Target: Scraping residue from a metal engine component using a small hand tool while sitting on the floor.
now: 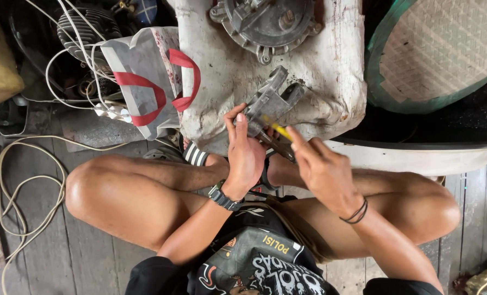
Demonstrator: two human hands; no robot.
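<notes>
I sit cross-legged on a wooden floor. My left hand (245, 154), with a black watch on its wrist, grips a grey cast metal part (269, 104) and holds it up in front of a white block. My right hand (322, 166) holds a tool with a yellow handle (277, 129), whose dark tip lies against the lower edge of the metal part. Both hands are close together over my knees.
A dirty white block (331, 71) stands ahead with a round grey metal housing (266, 23) on top. A grey bag with red handles (145, 82) and white cables (19, 191) lie at the left. A woven round tray with a green rim (440, 49) leans at the right.
</notes>
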